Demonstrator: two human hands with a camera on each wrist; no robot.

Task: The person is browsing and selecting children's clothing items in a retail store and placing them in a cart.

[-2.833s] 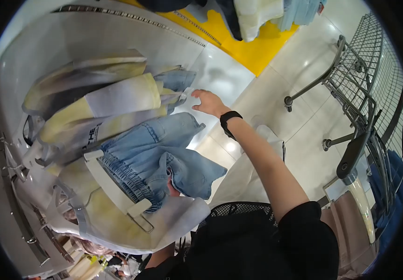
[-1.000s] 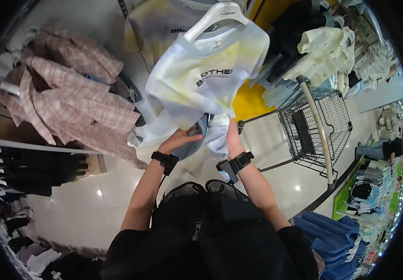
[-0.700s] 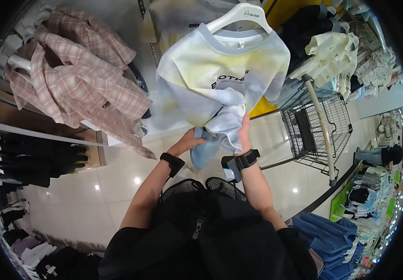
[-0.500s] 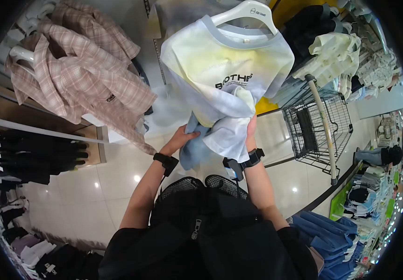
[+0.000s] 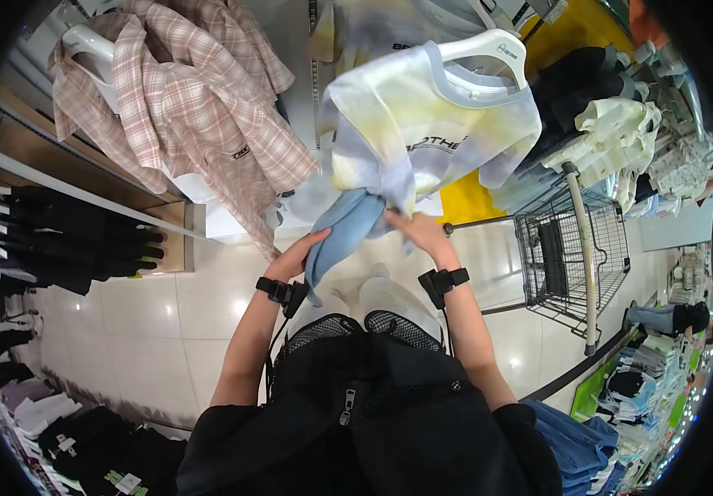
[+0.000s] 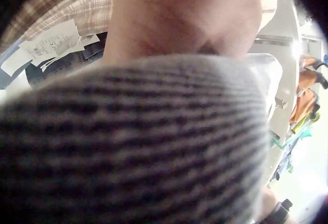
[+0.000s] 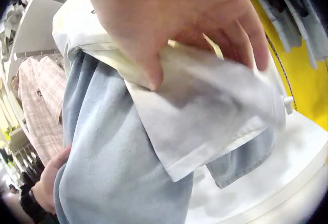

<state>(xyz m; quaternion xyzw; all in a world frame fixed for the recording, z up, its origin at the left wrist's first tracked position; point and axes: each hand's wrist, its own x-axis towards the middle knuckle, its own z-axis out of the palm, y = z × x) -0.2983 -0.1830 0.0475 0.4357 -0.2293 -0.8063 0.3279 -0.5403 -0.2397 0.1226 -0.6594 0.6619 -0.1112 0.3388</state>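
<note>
A pastel yellow-and-lilac T-shirt with dark lettering hangs on a white hanger. Light blue denim shorts hang from beneath its hem. My left hand grips the outer edge of the denim; in the right wrist view that hand shows at the cloth's side, partly hidden behind it. My right hand pinches the shirt's lower hem, and in the right wrist view the pale hem folds down from its thumb and fingers over the denim. Blurred ribbed cloth blocks much of the left wrist view.
Pink plaid shirts hang at left, above a rack of black garments. A wire shopping cart stands on the right. More clothes hang behind it, and a yellow panel shows beyond the T-shirt.
Earlier the shorts lay across the shirts and my right hand reached out. Recently the bunched shirt hem has dropped, more denim shows, and my right hand has shifted inward along the hem.
</note>
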